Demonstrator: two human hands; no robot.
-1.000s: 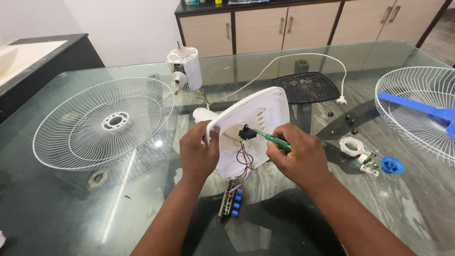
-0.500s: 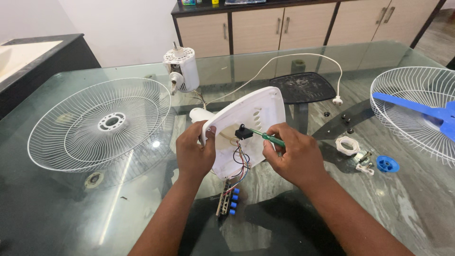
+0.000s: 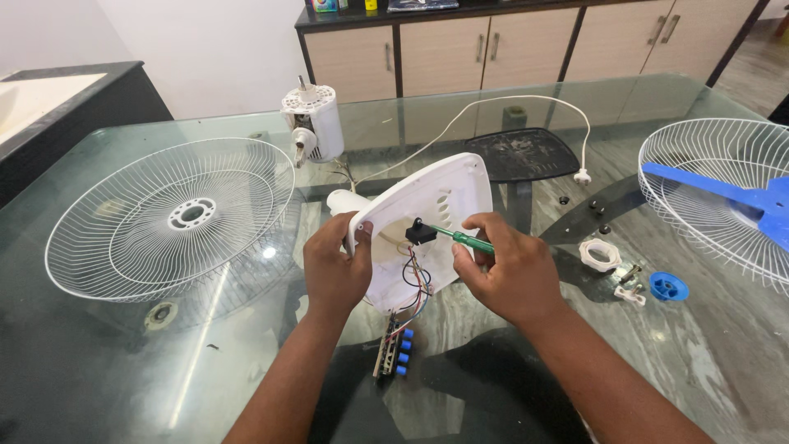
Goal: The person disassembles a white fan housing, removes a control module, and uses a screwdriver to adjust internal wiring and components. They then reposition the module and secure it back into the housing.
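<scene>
On the glass table (image 3: 115, 362), the white fan base (image 3: 427, 215) stands tilted on edge between both hands, the left hand (image 3: 335, 271) gripping its left rim while the right hand (image 3: 505, 275) pinches a green screwdriver (image 3: 459, 238) lying level, tip leftward against the small black part (image 3: 420, 233) inside.

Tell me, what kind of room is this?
Probably a room in a home, used as a repair spot. There is a big glass table and wooden cabinets by the wall. A taken-apart fan lies about: a wire guard, a motor and blue blades.
</scene>
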